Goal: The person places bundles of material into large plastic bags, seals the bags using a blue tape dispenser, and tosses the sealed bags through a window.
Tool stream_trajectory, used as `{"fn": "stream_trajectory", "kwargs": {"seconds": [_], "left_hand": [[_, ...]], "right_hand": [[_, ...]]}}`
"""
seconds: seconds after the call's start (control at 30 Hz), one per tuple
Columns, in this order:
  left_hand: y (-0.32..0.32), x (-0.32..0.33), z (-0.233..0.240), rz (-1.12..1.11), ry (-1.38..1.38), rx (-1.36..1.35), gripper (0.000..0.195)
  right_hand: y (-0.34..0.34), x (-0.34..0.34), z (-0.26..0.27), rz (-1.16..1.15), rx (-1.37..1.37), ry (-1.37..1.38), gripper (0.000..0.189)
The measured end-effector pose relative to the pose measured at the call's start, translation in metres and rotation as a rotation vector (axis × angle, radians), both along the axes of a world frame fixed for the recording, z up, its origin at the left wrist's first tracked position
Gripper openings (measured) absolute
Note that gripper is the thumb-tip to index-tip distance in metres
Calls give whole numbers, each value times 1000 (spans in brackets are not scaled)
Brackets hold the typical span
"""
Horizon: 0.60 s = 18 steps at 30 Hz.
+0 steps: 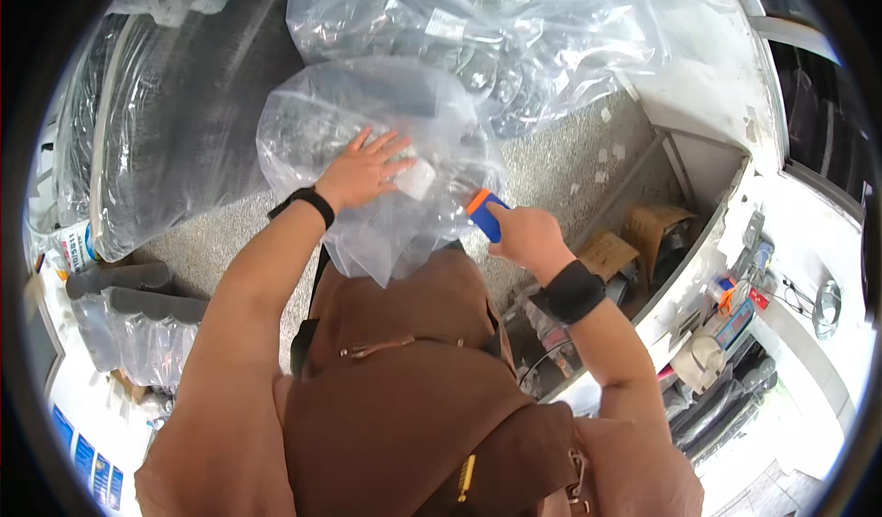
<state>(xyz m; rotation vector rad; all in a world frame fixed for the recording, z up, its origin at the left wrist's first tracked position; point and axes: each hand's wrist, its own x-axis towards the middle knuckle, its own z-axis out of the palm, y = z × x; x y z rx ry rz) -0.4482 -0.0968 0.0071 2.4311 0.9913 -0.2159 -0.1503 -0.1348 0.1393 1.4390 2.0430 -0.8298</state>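
Observation:
A large clear plastic bag lies bunched before me, its pointed lower end hanging near my lap. My left hand rests on it with the fingers spread, beside a white label or patch seen at the plastic. In my right hand is a blue and orange handheld tool, its kind unclear, held against the bag's right edge. The contents of the bag show only dimly through the film.
Larger plastic-wrapped bundles lie beyond the bag. Dark wrapped rolls stand at left, smaller ones below them. At right, a low partition borders cardboard boxes; a cluttered white counter lies beyond.

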Motion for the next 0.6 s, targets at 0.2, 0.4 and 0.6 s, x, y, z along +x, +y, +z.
{"fn": "stream_trajectory", "kwargs": {"seconds": [0.2,0.4,0.6], "left_hand": [[14,-10,19,39,58,-75,54],[7,-31,121,161,-412,-247,64],[-57,8,196,-462,-88,7,51]], "right_hand": [[30,97,-4,-230,-369,-139,43],[87,40,30,-356,399,466,77],[203,-19,-100,-120,679,272,63]]}}
